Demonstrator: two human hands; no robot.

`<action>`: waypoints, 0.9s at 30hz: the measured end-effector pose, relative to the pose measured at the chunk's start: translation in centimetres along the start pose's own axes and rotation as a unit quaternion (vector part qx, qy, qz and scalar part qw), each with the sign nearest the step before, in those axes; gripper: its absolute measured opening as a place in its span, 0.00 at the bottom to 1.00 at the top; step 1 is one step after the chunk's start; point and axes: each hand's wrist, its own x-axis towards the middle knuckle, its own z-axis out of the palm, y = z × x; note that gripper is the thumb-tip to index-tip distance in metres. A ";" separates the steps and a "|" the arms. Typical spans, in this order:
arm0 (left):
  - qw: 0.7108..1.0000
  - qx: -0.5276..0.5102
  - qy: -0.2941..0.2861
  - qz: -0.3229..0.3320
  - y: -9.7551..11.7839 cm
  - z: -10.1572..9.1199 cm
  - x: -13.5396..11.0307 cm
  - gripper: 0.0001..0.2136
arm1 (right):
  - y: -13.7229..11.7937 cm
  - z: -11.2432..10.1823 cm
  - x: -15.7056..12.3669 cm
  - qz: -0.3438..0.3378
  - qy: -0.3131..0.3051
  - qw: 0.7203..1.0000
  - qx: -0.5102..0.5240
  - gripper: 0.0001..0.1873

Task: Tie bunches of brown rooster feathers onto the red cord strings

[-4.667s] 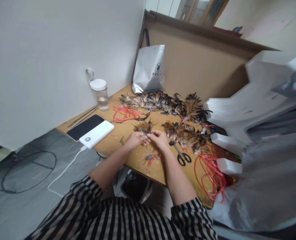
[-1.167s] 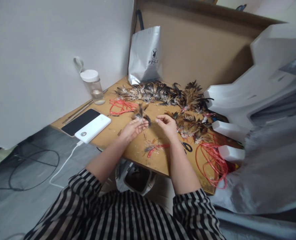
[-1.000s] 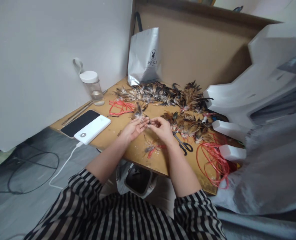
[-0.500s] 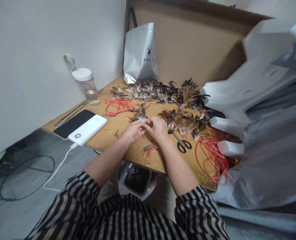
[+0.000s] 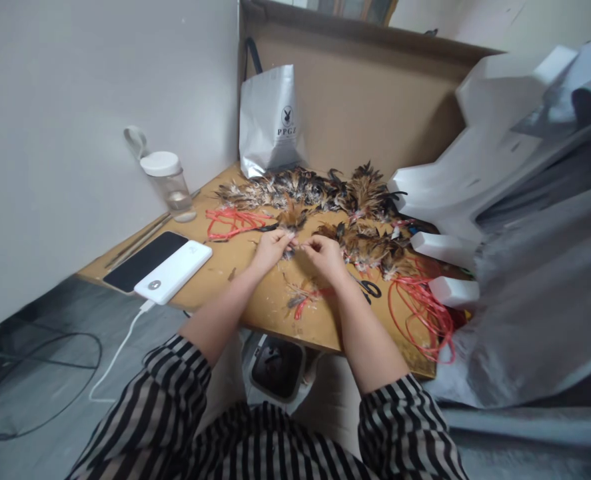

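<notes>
My left hand (image 5: 272, 250) is closed on the base of a small bunch of brown feathers (image 5: 292, 217), which fans out above the fingers. Just right of it, my right hand (image 5: 326, 257) is pinched close to the bunch's base; what sits between its fingertips is too small to make out. Beyond both hands lies a long row of brown and black feather bunches (image 5: 300, 187). A second row of feather bunches (image 5: 375, 243) rests to the right of my right hand. Black-handled scissors (image 5: 371, 289) are partly hidden behind my right forearm.
Red plastic strips (image 5: 232, 221) lie at left, with a larger tangle (image 5: 420, 313) at right. Loose scraps (image 5: 302, 293) are near the front edge. A power bank (image 5: 175, 272), phone (image 5: 142, 261), bottle (image 5: 168, 183), silver bag (image 5: 268, 120) and white foam (image 5: 440, 167) surround them. A bin (image 5: 276, 367) stands below.
My hands have moved slightly apart, and the feather bunch now points more upright above my left hand. My right forearm covers more of the scissors. The camera view has shifted a little.
</notes>
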 end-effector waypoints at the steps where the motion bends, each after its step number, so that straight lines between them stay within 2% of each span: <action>1: 1.000 0.001 -0.004 -0.005 -0.3 -0.1 0.0 0.10 | 0.2 -0.5 -0.1 0.010 -0.014 1.000 0.007 0.11; 5: 0.999 -0.028 -0.031 -0.035 -1.2 -0.7 -0.3 0.11 | 0.7 -3.1 -1.2 0.031 -0.089 0.995 0.018 0.11; 11: 0.995 -0.069 -0.029 -0.060 -1.1 -1.0 -0.1 0.11 | 2.3 -6.4 -3.3 0.066 -0.163 0.984 0.004 0.09; 14: 0.995 -0.067 -0.036 -0.062 -1.0 -0.8 -0.2 0.10 | 2.6 -6.7 -4.4 0.056 -0.208 0.976 0.008 0.08; 16: 0.995 -0.070 -0.039 -0.062 -1.0 -0.7 -0.2 0.10 | 2.3 -6.5 -5.2 0.025 -0.227 0.973 -0.023 0.07; 21: 0.995 -0.069 -0.042 -0.058 -1.2 -0.8 -0.3 0.10 | 1.1 -5.0 -6.8 -0.045 -0.212 0.967 -0.132 0.07; 24: 0.995 -0.058 -0.051 -0.056 -1.3 -0.8 -0.4 0.11 | 1.0 -5.1 -7.1 -0.037 -0.204 0.963 -0.170 0.05; 27: 0.995 -0.049 -0.059 -0.064 -1.2 -0.6 -0.6 0.10 | 1.3 -6.8 -6.7 -0.001 -0.231 0.961 -0.150 0.04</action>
